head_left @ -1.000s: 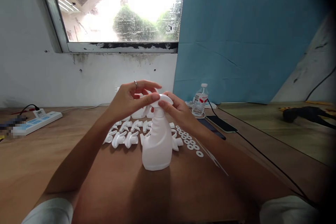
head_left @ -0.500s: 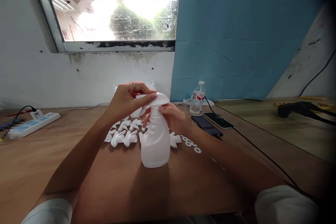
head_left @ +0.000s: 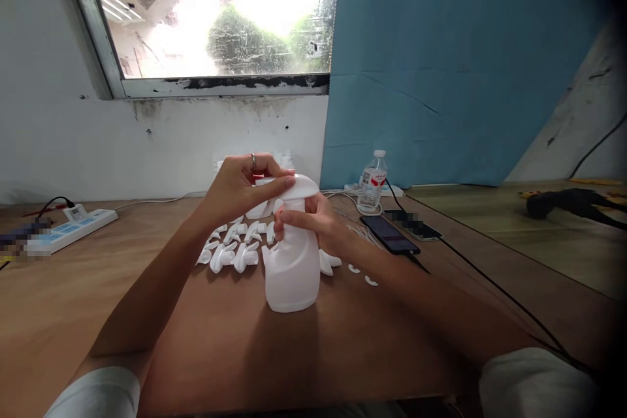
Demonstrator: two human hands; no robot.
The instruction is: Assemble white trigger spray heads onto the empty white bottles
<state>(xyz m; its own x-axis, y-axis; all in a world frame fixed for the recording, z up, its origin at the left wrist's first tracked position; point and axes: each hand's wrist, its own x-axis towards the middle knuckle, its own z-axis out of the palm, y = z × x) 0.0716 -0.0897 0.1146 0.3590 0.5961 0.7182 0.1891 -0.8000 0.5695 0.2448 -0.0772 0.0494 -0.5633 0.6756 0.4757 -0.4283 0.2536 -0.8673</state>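
Observation:
A white translucent spray bottle stands upright on the brown table in front of me. On its neck sits a white trigger spray head. My left hand, with a ring on one finger, pinches the spray head from the left and above. Just under the head, my right hand is wrapped round the neck from the right, its thumb across the front. Behind the bottle lie several loose white trigger spray heads, partly hidden by the bottle and hands. White ring washers lie to the right, partly covered by my right forearm.
A clear water bottle stands at the back beside a cable. Two phones lie at the right, the nearer one dark-screened. At the far left is a white power strip. A black cable crosses the table's right side.
My right hand has shifted round the bottle's neck, its thumb now lying across the front. My left hand keeps its grip on the spray head, and the bottle stays upright in place.

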